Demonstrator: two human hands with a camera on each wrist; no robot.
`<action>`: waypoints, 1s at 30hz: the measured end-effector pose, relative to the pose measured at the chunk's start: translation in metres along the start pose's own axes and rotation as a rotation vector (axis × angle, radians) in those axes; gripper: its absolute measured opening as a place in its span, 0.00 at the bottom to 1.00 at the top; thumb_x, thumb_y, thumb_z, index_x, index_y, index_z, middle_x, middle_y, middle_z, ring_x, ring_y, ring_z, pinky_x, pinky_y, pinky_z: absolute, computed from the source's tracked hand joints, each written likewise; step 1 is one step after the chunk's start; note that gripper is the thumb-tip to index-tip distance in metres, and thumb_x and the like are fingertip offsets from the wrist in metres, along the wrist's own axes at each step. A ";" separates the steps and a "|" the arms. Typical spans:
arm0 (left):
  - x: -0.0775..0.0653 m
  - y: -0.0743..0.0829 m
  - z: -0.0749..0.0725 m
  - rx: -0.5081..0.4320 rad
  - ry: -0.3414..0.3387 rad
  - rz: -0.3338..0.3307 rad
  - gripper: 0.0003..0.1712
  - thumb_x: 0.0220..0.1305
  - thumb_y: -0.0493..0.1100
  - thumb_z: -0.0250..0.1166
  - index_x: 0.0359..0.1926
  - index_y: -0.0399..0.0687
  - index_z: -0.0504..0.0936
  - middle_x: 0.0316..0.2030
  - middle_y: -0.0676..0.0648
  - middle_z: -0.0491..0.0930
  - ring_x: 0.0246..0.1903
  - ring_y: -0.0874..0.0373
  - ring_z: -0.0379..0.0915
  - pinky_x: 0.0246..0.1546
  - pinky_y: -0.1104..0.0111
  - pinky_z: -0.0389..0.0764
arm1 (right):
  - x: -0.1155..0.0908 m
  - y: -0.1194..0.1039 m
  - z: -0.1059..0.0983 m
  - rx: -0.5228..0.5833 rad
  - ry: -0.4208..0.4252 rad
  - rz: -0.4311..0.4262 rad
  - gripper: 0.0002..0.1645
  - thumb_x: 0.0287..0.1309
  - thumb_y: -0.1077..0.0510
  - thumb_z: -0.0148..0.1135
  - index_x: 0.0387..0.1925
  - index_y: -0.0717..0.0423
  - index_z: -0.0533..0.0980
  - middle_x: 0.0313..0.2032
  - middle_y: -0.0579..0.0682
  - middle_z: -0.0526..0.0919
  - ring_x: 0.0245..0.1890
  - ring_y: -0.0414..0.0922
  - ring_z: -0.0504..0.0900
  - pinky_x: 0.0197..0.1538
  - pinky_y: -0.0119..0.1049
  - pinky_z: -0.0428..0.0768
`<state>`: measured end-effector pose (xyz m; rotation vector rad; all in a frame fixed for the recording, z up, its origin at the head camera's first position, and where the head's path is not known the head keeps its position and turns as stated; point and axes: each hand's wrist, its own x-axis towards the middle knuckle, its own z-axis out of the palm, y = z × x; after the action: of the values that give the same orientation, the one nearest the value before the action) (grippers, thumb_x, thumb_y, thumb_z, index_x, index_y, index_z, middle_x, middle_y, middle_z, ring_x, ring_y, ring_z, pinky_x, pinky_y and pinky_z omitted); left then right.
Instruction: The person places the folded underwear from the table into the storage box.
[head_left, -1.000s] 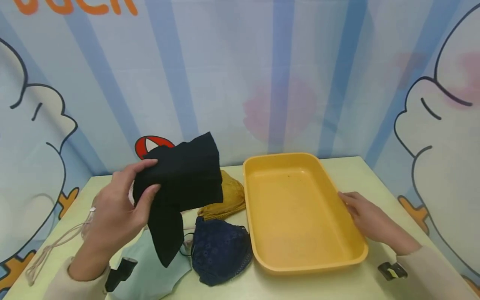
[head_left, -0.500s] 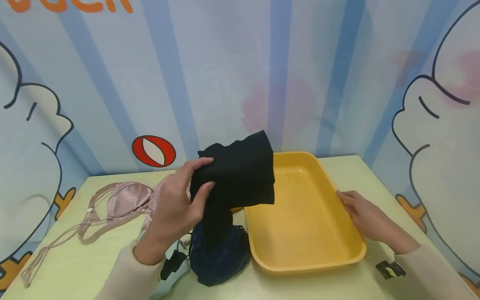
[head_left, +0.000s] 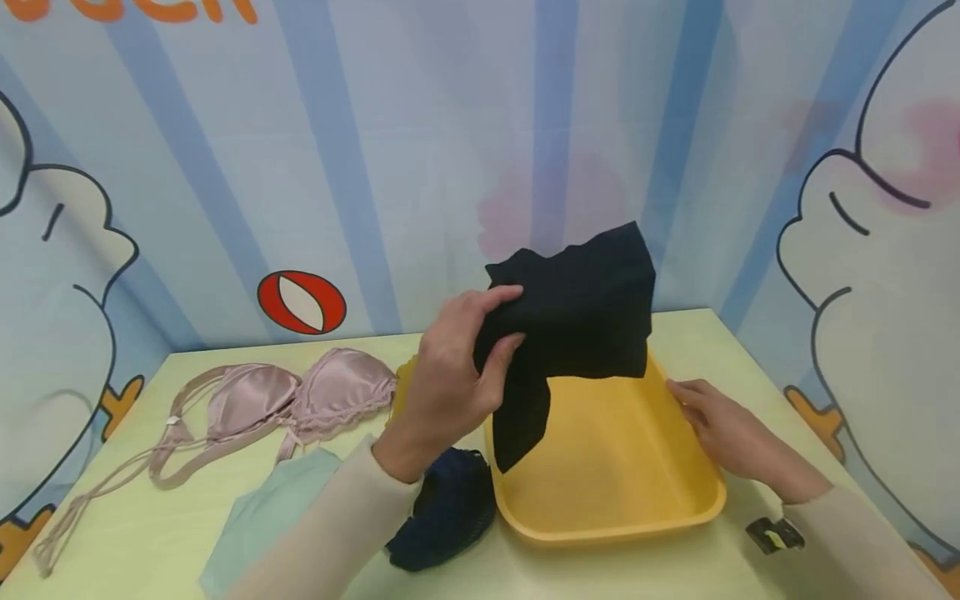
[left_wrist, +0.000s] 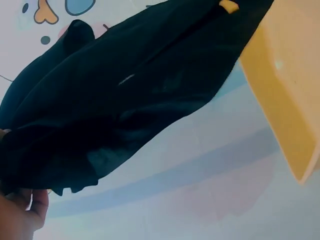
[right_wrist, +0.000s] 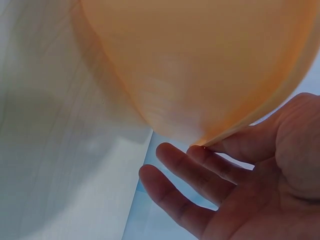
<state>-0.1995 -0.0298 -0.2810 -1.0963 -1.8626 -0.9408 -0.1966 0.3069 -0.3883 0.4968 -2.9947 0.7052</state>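
My left hand [head_left: 453, 379] pinches a folded black fabric garment [head_left: 585, 312] between thumb and fingers, holding it over the yellow plastic tray [head_left: 622, 533]. One narrow part of the garment hangs down toward the tray's left side. In the left wrist view the black cloth [left_wrist: 120, 95] spreads across much of the picture. My right hand [head_left: 723, 429] grips the tray's right rim; in the right wrist view its thumb and forefinger pinch the tray edge [right_wrist: 260, 107] while the other fingers stay off it. The part of the tray behind the cloth is hidden.
Left of the tray lie a pink satin bra [head_left: 341, 387], a pale green garment [head_left: 273, 508], a navy lace bra [head_left: 450, 517] and a mustard piece [head_left: 402, 387], mostly hidden by my left hand. A printed backdrop [head_left: 442, 167] stands behind the table [head_left: 112, 533].
My left hand has carried the black garment from above the clothes on the left rightward to over the tray, uncovering the pink bra. My right hand stays on the tray rim.
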 end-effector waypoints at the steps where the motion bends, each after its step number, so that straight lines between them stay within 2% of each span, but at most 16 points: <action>1: 0.001 -0.001 0.004 0.008 -0.007 0.007 0.24 0.59 0.32 0.64 0.57 0.36 0.71 0.45 0.41 0.77 0.46 0.51 0.71 0.52 0.64 0.71 | 0.000 0.000 0.000 0.001 0.000 0.000 0.25 0.68 0.68 0.43 0.65 0.72 0.59 0.58 0.68 0.66 0.56 0.64 0.68 0.53 0.58 0.69; 6: -0.009 -0.008 0.029 0.062 -0.126 0.032 0.22 0.61 0.35 0.65 0.56 0.38 0.72 0.45 0.43 0.77 0.45 0.53 0.72 0.52 0.65 0.69 | 0.001 -0.002 0.001 0.000 0.007 -0.014 0.25 0.68 0.69 0.44 0.65 0.71 0.60 0.58 0.67 0.67 0.56 0.64 0.69 0.53 0.57 0.69; 12: -0.031 -0.012 0.054 0.112 -0.379 -0.005 0.19 0.62 0.37 0.64 0.54 0.41 0.74 0.42 0.47 0.78 0.41 0.56 0.73 0.46 0.64 0.68 | 0.002 -0.002 0.002 -0.016 0.015 -0.020 0.25 0.68 0.69 0.44 0.65 0.71 0.60 0.57 0.67 0.67 0.55 0.63 0.70 0.52 0.57 0.70; 15: -0.041 -0.011 0.059 0.130 -0.541 -0.056 0.19 0.64 0.38 0.63 0.55 0.43 0.73 0.42 0.49 0.77 0.39 0.57 0.72 0.43 0.64 0.67 | 0.001 -0.001 0.001 -0.013 0.020 -0.023 0.25 0.68 0.69 0.44 0.65 0.71 0.60 0.57 0.67 0.67 0.55 0.63 0.69 0.51 0.56 0.71; 19: -0.051 -0.008 0.061 0.158 -0.737 -0.165 0.20 0.66 0.41 0.61 0.57 0.46 0.72 0.43 0.49 0.78 0.36 0.59 0.72 0.41 0.65 0.66 | 0.000 -0.001 0.001 -0.010 0.028 -0.027 0.25 0.68 0.69 0.44 0.65 0.72 0.60 0.57 0.67 0.67 0.56 0.64 0.69 0.52 0.57 0.71; 22: -0.057 -0.007 0.063 0.170 -0.830 -0.249 0.20 0.66 0.43 0.61 0.57 0.47 0.73 0.43 0.50 0.79 0.37 0.60 0.73 0.42 0.64 0.68 | -0.001 -0.001 0.001 -0.013 0.030 -0.029 0.25 0.68 0.69 0.44 0.65 0.72 0.60 0.57 0.67 0.67 0.55 0.64 0.69 0.52 0.57 0.71; 25: -0.063 -0.007 0.065 0.197 -0.897 -0.326 0.21 0.65 0.46 0.62 0.57 0.48 0.73 0.44 0.50 0.79 0.40 0.59 0.75 0.44 0.59 0.69 | -0.001 0.000 0.001 -0.019 0.033 -0.035 0.25 0.68 0.69 0.44 0.65 0.73 0.60 0.57 0.67 0.67 0.55 0.63 0.70 0.51 0.56 0.71; 28: -0.067 -0.008 0.068 0.238 -0.971 -0.378 0.23 0.64 0.49 0.63 0.58 0.49 0.73 0.46 0.49 0.78 0.43 0.57 0.75 0.47 0.54 0.67 | -0.001 0.001 0.001 -0.020 0.031 -0.035 0.25 0.68 0.70 0.43 0.65 0.73 0.60 0.56 0.67 0.67 0.55 0.64 0.70 0.52 0.57 0.71; 30: -0.069 -0.008 0.070 0.265 -1.019 -0.390 0.25 0.63 0.51 0.63 0.59 0.51 0.73 0.46 0.49 0.78 0.44 0.56 0.74 0.46 0.53 0.65 | -0.001 0.001 0.001 -0.020 0.029 -0.033 0.25 0.68 0.70 0.43 0.65 0.73 0.60 0.56 0.68 0.67 0.55 0.64 0.70 0.52 0.57 0.71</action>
<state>-0.2004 0.0044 -0.3741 -1.1603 -3.0001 -0.2702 -0.1963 0.3072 -0.3899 0.5283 -2.9561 0.6739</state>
